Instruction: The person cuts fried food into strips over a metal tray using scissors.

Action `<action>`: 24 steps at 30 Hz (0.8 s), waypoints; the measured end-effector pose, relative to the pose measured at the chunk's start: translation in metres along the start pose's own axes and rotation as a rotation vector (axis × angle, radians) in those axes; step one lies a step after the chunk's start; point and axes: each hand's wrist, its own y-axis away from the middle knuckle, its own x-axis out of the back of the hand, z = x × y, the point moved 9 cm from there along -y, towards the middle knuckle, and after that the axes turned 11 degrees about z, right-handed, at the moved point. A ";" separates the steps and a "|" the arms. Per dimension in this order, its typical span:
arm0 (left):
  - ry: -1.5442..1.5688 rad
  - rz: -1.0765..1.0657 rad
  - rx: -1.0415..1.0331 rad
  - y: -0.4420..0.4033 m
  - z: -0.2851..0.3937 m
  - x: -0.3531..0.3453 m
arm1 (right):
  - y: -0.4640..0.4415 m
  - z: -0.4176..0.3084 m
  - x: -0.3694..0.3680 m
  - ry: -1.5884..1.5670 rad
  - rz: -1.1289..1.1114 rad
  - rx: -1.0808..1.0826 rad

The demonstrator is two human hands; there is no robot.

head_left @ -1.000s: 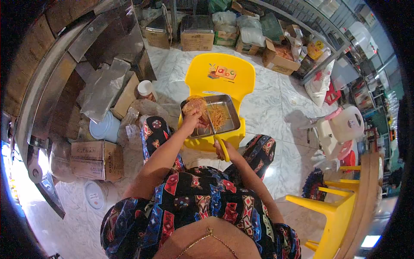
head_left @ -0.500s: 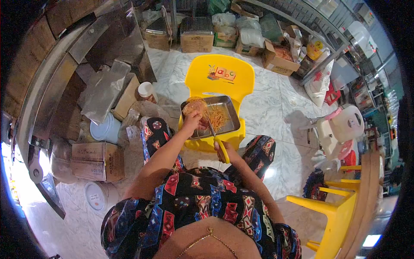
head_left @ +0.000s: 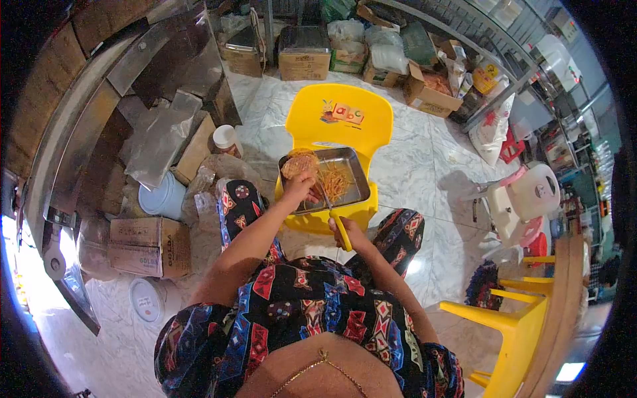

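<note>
My left hand (head_left: pixel 302 188) is closed on a flat, round, orange-brown piece of food (head_left: pixel 300 163) over the left side of a metal tray (head_left: pixel 362 174). Its exact kind I cannot make out. Thin orange-brown strips (head_left: pixel 335 180) lie in the middle of the tray. In my right hand (head_left: pixel 352 232) is a pair of scissors with yellow handles (head_left: pixel 343 233). Their blades point up and left, close to my left fingers and the lower edge of the piece. The tray rests on the seat of a small yellow chair (head_left: pixel 340 106), between my knees.
On the left stand a blue lidded bucket (head_left: pixel 161 198), a cardboard box (head_left: pixel 149 247), a white-lidded tub (head_left: pixel 151 300) and a jar (head_left: pixel 227 140). More boxes (head_left: pixel 303 65) line the back. At right are a white child's seat (head_left: pixel 527 199) and a yellow plastic stool (head_left: pixel 511 325).
Almost nothing differs. The scissor blades and both hands keep nearly the same place, with only a slight shift of the whole view.
</note>
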 end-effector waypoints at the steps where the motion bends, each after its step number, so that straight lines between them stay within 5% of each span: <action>1: -0.051 -0.015 0.016 0.002 -0.005 -0.003 | -0.001 -0.001 0.003 0.053 0.038 0.011; 24: -0.073 -0.097 0.050 0.014 -0.006 -0.019 | -0.007 0.005 0.008 0.157 0.080 0.063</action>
